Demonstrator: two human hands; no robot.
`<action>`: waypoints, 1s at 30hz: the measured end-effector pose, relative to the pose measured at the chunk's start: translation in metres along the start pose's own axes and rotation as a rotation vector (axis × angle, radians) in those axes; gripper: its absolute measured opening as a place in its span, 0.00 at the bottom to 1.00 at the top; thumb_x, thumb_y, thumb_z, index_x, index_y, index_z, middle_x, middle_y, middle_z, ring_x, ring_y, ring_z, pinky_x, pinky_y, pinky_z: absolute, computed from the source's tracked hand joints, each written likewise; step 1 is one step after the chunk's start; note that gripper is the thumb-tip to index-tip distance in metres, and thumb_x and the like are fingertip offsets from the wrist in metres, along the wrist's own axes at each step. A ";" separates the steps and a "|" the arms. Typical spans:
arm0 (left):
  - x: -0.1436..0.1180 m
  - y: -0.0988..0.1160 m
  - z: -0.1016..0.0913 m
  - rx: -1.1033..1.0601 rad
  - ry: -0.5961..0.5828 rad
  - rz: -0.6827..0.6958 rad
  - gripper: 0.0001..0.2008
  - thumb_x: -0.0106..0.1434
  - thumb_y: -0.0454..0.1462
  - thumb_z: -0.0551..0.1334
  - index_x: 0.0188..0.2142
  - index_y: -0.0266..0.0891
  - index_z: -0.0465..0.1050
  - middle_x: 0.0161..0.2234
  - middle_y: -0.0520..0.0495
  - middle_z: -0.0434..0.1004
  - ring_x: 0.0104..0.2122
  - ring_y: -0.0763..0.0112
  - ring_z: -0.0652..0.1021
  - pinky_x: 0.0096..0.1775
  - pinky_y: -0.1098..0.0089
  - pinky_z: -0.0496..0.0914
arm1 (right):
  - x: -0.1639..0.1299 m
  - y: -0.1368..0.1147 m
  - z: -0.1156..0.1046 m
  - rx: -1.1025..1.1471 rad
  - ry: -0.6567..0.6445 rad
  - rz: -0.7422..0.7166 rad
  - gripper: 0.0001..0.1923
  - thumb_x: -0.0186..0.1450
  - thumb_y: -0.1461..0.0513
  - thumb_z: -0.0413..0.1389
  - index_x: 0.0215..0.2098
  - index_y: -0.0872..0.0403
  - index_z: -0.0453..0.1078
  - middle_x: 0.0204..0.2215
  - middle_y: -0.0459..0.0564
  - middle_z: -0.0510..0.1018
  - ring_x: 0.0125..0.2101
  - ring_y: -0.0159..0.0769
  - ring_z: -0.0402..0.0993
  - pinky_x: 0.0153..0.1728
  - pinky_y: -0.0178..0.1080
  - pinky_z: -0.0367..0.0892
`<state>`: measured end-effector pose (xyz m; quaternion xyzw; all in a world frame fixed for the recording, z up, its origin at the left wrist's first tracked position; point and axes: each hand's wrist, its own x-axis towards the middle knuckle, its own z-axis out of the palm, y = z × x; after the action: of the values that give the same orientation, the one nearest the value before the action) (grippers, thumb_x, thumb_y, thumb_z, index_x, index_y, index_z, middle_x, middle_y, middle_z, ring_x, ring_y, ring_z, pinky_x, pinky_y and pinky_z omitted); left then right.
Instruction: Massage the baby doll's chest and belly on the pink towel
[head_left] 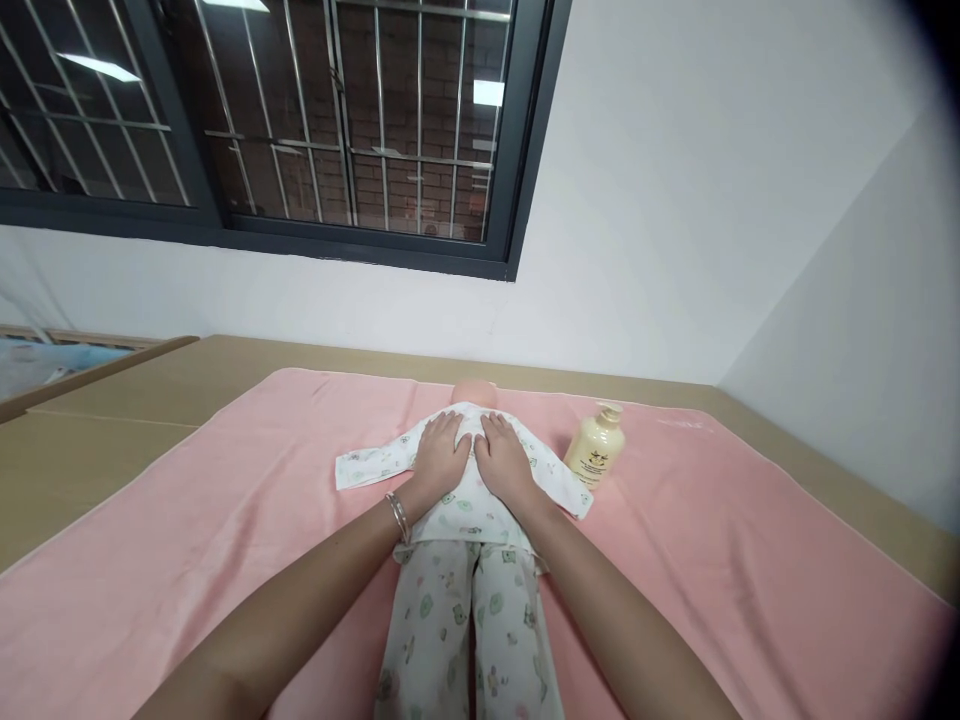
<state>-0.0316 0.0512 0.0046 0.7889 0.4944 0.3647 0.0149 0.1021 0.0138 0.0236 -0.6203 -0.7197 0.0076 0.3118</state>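
A baby doll [474, 393] lies on a pink sheet [675, 560], its head toward the wall. It wears a white patterned top [472, 505] with long sleeves spread to both sides, and matching trousers [506, 620]. My left hand [442, 455] rests flat on the left side of the top, fingers stretched out, a silver bangle on the wrist. On the right side of the top, my right hand [504, 460] lies flat too, its thumb close to the other. Both hands hold nothing. The doll's face cannot be made out.
A pale yellow pump bottle [596, 447] stands beside the right sleeve. Tan board [142, 400] borders the sheet, with a white wall [637, 250] behind. A dark-framed window [360, 245] with metal bars is above. Something light blue [67, 360] shows at far left.
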 end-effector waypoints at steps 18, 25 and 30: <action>-0.002 0.006 -0.005 0.052 0.013 0.000 0.20 0.66 0.38 0.52 0.54 0.34 0.68 0.56 0.38 0.71 0.57 0.56 0.69 0.60 0.53 0.61 | 0.003 0.008 0.003 -0.018 -0.015 -0.032 0.26 0.70 0.60 0.40 0.62 0.65 0.60 0.62 0.62 0.62 0.64 0.45 0.52 0.64 0.45 0.46; -0.008 0.017 -0.014 0.169 0.092 0.054 0.17 0.65 0.36 0.51 0.50 0.37 0.72 0.50 0.40 0.76 0.52 0.57 0.73 0.56 0.58 0.66 | 0.009 0.026 -0.001 0.007 -0.103 -0.153 0.27 0.72 0.58 0.39 0.64 0.63 0.56 0.64 0.58 0.59 0.65 0.40 0.51 0.64 0.44 0.44; -0.006 0.014 -0.011 0.149 0.072 0.016 0.18 0.65 0.36 0.52 0.51 0.36 0.71 0.52 0.40 0.74 0.54 0.57 0.72 0.57 0.58 0.65 | 0.005 0.015 -0.004 -0.029 -0.041 -0.107 0.25 0.71 0.60 0.41 0.62 0.62 0.61 0.60 0.58 0.66 0.62 0.41 0.56 0.62 0.42 0.48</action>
<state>-0.0292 0.0360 0.0150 0.7781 0.5140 0.3551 -0.0643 0.1170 0.0202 0.0235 -0.5850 -0.7582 -0.0065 0.2879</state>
